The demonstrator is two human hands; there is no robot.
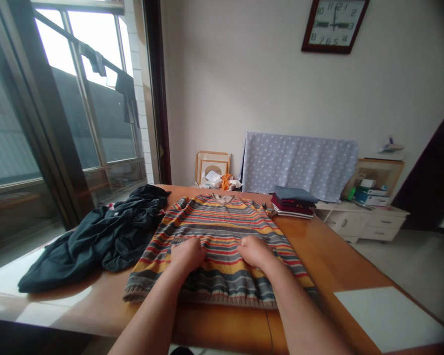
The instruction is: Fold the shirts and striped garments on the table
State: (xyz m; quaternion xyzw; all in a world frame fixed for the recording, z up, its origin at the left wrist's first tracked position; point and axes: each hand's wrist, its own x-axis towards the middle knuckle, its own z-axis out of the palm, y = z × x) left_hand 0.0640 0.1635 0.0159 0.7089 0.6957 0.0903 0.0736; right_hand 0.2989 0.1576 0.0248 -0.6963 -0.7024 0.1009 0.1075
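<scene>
Striped knit sweater (222, 222) lies flat on the wooden worktop (329, 261). Left hand (187, 255) and right hand (255, 250) rest on its front, fingers (249, 241) curled together on the knit; any pinch cannot be confirmed.

Wooden surface (329, 261), contents: two hands, the left hand (187, 255) and the right hand (255, 250); one striped sweater (222, 231); one heap of dark cloth (96, 241); one stack of folded textiles (293, 203); one white sheet (390, 318). Beyond the surface: one wall clock (333, 25); one polka-dot cloth (299, 165); one wooden picture frame (211, 167); one white drawer cabinet (362, 223); two dark hanging garments (126, 93); one window (96, 123).
</scene>
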